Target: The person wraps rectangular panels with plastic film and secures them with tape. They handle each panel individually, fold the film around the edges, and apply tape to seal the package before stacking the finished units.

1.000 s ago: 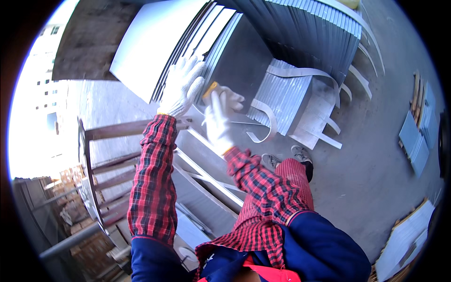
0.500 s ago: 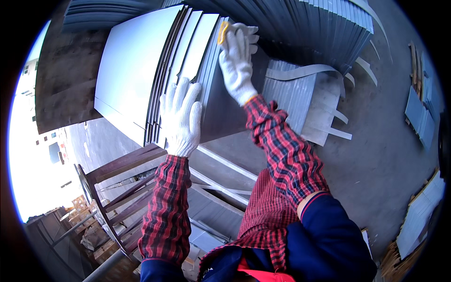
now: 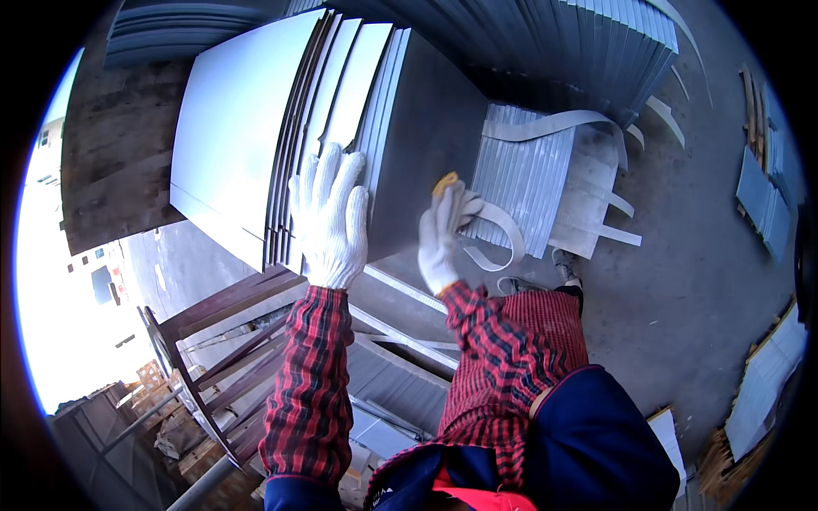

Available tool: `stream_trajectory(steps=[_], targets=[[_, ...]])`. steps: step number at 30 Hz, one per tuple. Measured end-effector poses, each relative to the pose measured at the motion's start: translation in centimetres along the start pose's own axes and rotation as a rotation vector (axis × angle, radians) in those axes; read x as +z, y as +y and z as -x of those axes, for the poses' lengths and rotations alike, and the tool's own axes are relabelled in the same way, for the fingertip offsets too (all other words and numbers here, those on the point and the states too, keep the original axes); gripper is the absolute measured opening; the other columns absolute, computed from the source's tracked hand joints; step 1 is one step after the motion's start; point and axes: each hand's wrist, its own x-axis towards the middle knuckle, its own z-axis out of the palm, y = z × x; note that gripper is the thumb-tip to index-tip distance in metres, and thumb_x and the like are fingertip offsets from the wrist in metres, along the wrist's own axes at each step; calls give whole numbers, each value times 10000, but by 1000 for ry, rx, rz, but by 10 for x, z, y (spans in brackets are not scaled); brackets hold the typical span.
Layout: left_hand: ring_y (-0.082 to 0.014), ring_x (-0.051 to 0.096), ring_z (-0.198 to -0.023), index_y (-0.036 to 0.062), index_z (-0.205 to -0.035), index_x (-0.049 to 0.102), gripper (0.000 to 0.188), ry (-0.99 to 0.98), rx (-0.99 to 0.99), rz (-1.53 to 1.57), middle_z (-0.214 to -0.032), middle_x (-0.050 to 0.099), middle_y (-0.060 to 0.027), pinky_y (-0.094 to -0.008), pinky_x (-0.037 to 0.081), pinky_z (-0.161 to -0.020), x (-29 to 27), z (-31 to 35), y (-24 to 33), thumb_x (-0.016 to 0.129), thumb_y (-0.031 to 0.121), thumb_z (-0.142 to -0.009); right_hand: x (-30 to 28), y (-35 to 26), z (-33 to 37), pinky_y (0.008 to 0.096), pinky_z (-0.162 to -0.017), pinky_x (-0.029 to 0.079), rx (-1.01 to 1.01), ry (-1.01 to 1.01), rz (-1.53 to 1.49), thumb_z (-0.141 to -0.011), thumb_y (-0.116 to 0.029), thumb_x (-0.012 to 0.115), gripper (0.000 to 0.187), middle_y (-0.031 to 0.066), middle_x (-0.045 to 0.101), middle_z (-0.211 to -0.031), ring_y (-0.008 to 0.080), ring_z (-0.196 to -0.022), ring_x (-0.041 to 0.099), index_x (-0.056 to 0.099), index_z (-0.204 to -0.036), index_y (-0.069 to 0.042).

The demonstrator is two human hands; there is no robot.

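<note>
My left hand (image 3: 331, 220), in a white knitted glove, lies flat with fingers stretched over the edges of leaning pale panels (image 3: 356, 77). My right hand (image 3: 443, 234), also gloved, hangs lower, beside the dark face of the last panel (image 3: 430, 128). Its fingers are bent together, and a small yellow thing (image 3: 445, 183) shows at their tips; its kind is not clear. Close by the right hand a pale strip (image 3: 509, 234) curls down; whether the hand holds it cannot be made out.
Right of the panels lies a pile of grey ribbed pieces (image 3: 521, 179) with loose strips. More dark stacked panels (image 3: 579, 51) stand behind. A maroon slatted metal frame (image 3: 217, 366) is at lower left. Flat sheets (image 3: 763, 209) lie on the floor at far right.
My right hand has come down and toward me from the top of the panels, bringing the yellow thing along. The left hand stays on the panel edges.
</note>
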Motion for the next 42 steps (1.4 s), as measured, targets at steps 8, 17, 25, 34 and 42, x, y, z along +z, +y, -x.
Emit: stream_trajectory(steps=[8, 17, 25, 34, 42], targets=[[-347, 366, -1406, 130, -1332, 609, 383, -23, 51, -97, -1479, 474, -121, -522, 180, -1180, 8, -1, -8, 467, 236, -991, -21, -103, -27, 600, -1179, 107, -430, -107, -208, -1018, -485, 393, 612, 250, 161, -1594, 509, -1453, 136, 361, -1500, -109], [-357, 360, -1413, 158, -1316, 620, 367, -14, 1, -5, -1481, 471, -115, -524, 178, -1182, 4, 4, -4, 518, 235, -972, -4, -23, 6, 426, -1208, 62, -17, -52, -41, -1056, -284, 335, 572, 186, 98, -1626, 373, -1496, 61, 184, -1547, -33], [-357, 392, -1383, 140, -1299, 627, 364, 31, 27, -7, -1451, 500, -118, -522, 218, -1163, 0, 3, -1, 514, 210, -961, -21, -84, 2, 486, -1196, 118, -307, -38, -125, -1053, -345, 364, 548, 248, 174, -1593, 429, -1483, 122, 313, -1524, -70], [-355, 423, -1350, 155, -1276, 644, 342, 62, 40, -6, -1423, 524, -106, -517, 226, -1161, -2, 1, 7, 544, 211, -954, 23, 65, -67, 313, -1139, 269, 34, 155, 413, -1034, -233, 443, 454, 123, 381, -1498, 280, -1365, 359, 388, -1458, -81], [-346, 420, -1358, 152, -1275, 649, 348, 96, 61, 25, -1420, 524, -121, -526, 245, -1148, -1, 1, 0, 553, 264, -960, -100, 33, -71, 369, -941, 482, 501, -292, -11, -892, -348, 635, 522, 141, 663, -1167, 300, -1086, 633, 538, -1348, -113]])
